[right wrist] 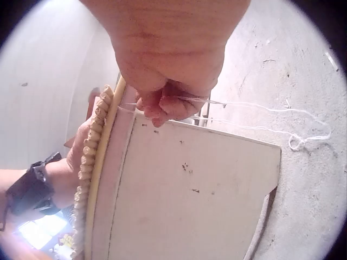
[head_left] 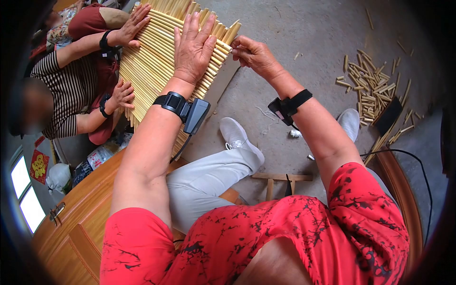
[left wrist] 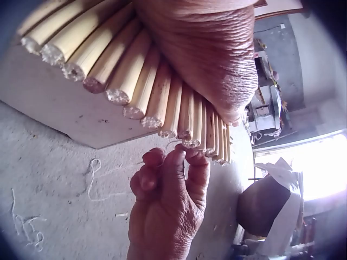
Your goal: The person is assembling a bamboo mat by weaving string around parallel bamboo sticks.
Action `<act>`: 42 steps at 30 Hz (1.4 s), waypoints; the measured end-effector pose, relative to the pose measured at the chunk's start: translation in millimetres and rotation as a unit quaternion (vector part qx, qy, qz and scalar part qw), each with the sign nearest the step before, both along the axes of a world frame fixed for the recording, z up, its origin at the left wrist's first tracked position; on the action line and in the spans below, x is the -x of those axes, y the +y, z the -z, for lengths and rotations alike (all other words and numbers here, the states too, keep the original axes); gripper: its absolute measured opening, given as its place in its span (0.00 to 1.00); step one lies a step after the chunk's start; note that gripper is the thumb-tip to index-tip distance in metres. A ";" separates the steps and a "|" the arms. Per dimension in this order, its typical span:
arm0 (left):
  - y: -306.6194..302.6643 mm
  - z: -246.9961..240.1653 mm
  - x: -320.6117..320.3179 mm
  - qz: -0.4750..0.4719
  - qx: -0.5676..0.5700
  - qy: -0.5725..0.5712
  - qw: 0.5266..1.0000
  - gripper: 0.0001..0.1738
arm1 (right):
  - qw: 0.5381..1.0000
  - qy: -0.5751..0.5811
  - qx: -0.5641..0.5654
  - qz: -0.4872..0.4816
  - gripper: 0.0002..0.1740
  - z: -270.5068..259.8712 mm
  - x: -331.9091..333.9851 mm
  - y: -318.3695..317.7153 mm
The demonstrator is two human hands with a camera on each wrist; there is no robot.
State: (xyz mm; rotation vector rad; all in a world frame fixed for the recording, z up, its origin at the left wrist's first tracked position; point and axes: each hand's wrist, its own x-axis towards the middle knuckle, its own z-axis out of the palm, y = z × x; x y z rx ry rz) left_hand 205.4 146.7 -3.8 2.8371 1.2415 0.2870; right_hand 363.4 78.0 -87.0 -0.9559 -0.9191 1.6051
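A mat of pale yellow stalks (head_left: pixel 156 52) laid side by side lies before me. My left hand (head_left: pixel 192 52) rests on top of it with straight fingers, near its right edge. Just off that edge, my right hand (head_left: pixel 254 56) pinches white thread (right wrist: pixel 255 105) between thumb and fingers. The thread runs from the mat's edge through the fingertips, and a long loop of it trails out over the floor in the right wrist view. Cut stalk ends (left wrist: pixel 116 96) line up above the right hand in the left wrist view.
A white board or box (right wrist: pixel 190 184) is beneath the mat. Across from me, another person's hands (head_left: pixel 124 94) lie at the mat's far side. Loose cut stalks (head_left: pixel 373 85) are heaped on the floor at right. A wooden door (head_left: pixel 76 223) stands at lower left.
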 end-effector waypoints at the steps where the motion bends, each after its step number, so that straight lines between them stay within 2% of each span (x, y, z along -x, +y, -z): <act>1: 0.5 -0.4 0.0 0.000 0.000 -0.001 1.000 0.26 | 1.000 0.001 0.000 -0.002 0.06 1.0 0.9 1.3; 6: -0.6 -1.6 -0.3 -0.003 0.005 0.006 1.000 0.26 | 0.997 0.074 0.010 -0.002 0.06 4.7 3.1 3.1; 16: -1.1 -2.7 -0.1 -0.002 0.016 0.009 1.000 0.26 | 0.997 0.062 0.039 -0.024 0.05 3.5 -0.5 5.3; 19: -2.8 -7.0 -2.2 0.000 0.016 0.024 1.000 0.26 | 0.994 0.090 0.053 -0.037 0.05 1.9 -2.4 5.7; 24: -2.5 -6.9 -2.6 -0.008 0.029 0.014 0.999 0.26 | 0.995 0.074 0.011 -0.073 0.08 7.9 -5.2 8.8; 30: -2.0 -6.5 -2.7 -0.008 0.027 0.018 0.999 0.26 | 0.997 0.039 0.000 -0.067 0.07 5.6 -4.4 7.8; 36: -2.3 -7.0 -1.6 -0.008 0.031 0.019 0.999 0.25 | 0.992 0.095 0.045 -0.077 0.04 2.7 -1.2 7.2; 42: -2.2 -6.1 -1.1 -0.003 0.027 0.024 0.999 0.25 | 0.992 0.092 0.051 -0.069 0.04 2.3 0.4 5.4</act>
